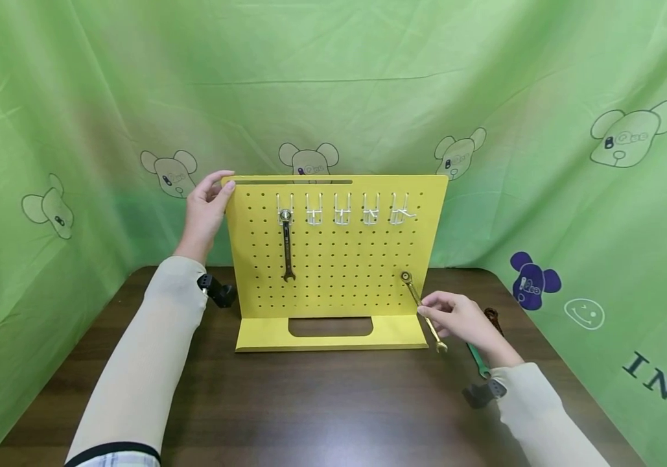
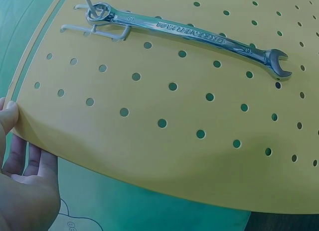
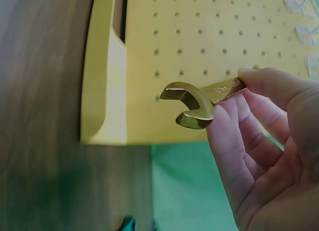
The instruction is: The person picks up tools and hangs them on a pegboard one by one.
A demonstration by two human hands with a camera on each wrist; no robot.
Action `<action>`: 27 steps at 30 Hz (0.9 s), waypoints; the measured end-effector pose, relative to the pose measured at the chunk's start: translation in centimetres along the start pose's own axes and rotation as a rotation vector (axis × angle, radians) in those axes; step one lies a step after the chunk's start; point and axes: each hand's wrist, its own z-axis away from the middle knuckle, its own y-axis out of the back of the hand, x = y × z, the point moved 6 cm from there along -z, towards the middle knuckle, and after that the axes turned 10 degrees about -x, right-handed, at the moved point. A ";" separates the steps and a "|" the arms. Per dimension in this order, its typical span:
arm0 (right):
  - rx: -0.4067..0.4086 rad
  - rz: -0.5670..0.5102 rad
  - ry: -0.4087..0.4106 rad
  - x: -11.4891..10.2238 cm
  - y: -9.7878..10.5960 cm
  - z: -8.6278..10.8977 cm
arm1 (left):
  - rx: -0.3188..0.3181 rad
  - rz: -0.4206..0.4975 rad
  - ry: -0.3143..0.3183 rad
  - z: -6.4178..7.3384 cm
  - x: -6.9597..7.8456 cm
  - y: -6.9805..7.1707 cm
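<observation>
A yellow pegboard stands upright on the table. At its upper left corner my left hand grips the edge, thumb on the front and fingers behind, as the left wrist view also shows. A silver combination wrench hangs by its ring end from the leftmost hook, open end down. My right hand pinches a gold combination wrench by its shaft between thumb and fingers, in front of the board's lower right. The gold wrench slants, ring end up and open end toward the table.
Several white wire hooks line the board's upper part to the right of the silver wrench. Partly behind my right hand, a green wrench and a dark brown tool lie on the wooden table. Green printed cloth surrounds the table.
</observation>
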 end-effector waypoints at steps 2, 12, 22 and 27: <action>0.004 0.016 0.014 -0.7 -0.4 -0.6 | -0.001 0.001 -0.002 0.0 0.0 0.0; -0.021 0.006 0.122 -4.9 -2.9 -3.5 | -0.001 0.001 -0.002 -0.2 -0.1 -0.1; -0.040 -0.055 0.238 -9.9 -4.8 -5.5 | 0.010 -0.007 -0.006 -0.2 -0.1 -0.1; -0.040 -0.088 0.242 -12.0 -5.3 -6.1 | 0.010 -0.002 -0.003 -0.2 0.0 -0.1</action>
